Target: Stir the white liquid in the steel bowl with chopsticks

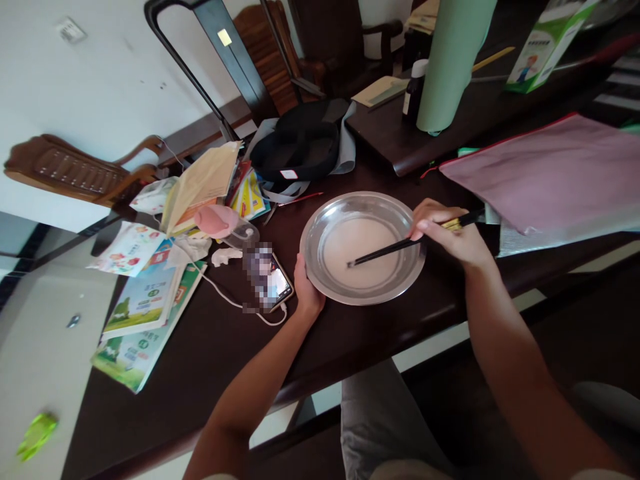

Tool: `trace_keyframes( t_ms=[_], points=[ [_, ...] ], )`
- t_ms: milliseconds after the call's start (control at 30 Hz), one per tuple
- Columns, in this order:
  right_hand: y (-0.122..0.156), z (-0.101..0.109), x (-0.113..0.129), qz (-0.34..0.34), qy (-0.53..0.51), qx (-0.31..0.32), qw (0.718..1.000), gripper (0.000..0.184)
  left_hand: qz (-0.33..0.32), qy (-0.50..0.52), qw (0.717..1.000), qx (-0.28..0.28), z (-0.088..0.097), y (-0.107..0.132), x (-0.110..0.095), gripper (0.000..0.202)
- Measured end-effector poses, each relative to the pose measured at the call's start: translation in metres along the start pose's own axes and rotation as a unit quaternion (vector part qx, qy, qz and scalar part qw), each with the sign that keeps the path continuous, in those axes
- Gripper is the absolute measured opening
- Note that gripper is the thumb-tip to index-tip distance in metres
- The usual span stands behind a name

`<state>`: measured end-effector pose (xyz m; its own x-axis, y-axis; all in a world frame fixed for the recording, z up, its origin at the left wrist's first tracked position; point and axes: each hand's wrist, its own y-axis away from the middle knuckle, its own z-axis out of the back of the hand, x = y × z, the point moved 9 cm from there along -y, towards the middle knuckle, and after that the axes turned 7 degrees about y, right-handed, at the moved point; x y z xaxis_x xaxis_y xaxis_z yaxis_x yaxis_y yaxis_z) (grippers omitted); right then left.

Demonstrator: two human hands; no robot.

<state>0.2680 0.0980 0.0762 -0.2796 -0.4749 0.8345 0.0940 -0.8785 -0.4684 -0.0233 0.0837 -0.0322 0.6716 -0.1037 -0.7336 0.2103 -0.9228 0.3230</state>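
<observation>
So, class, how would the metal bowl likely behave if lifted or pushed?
The metal bowl is probably stiff, judging by its smooth, shiny metal wall. The pale liquid inside would likely slosh if it were jolted. Its wide, shallow shape suggests sliding rather than tipping under a gentle push.

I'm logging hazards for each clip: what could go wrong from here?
Liquid might slop over the shallow metal bowl if the right hand moves the black chopsticks briskly, since their tips are in the pale liquid.

A splash could reach the phone, which lies close beside the bowl with its cable plugged in.

The left hand touches only one side of the bowl, so a push could perhaps shift it.
</observation>
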Motion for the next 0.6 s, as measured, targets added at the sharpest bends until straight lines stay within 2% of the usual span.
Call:
trace_keyframes(
  t_ms=[67,167,200,233,333,400,533,600],
  points=[
    [0.0,0.001,0.0,0.001,0.027,-0.011,1.0,0.036,-0.002,0.0,1.0,-0.005,0.002,-0.001,0.0,0.036],
    [0.002,0.019,-0.005,-0.001,0.026,-0.103,0.994,0.041,0.004,-0.004,1.0,-0.003,0.002,-0.001,0.001,0.037],
    [0.003,0.021,-0.006,0.002,0.013,-0.114,0.993,0.043,0.006,-0.005,1.0,-0.001,0.001,-0.001,0.002,0.038],
    [0.003,0.02,-0.005,0.007,-0.001,-0.107,0.994,0.044,0.007,-0.006,1.0,-0.001,0.001,0.0,0.001,0.038],
    [0.001,0.004,-0.001,0.018,-0.013,-0.018,1.0,0.038,0.008,-0.004,1.0,-0.007,0.001,0.001,0.001,0.037],
    [0.001,0.0,-0.001,0.012,0.011,0.0,1.0,0.034,0.009,0.001,1.0,-0.011,0.001,0.001,0.001,0.036],
    [0.002,0.018,-0.005,0.005,0.021,-0.095,0.995,0.038,0.009,0.004,1.0,-0.007,0.0,0.001,0.001,0.036],
    [0.003,0.019,-0.004,0.017,-0.012,-0.1,0.995,0.041,0.006,0.004,1.0,-0.008,-0.001,0.002,0.0,0.036]
  ],
)
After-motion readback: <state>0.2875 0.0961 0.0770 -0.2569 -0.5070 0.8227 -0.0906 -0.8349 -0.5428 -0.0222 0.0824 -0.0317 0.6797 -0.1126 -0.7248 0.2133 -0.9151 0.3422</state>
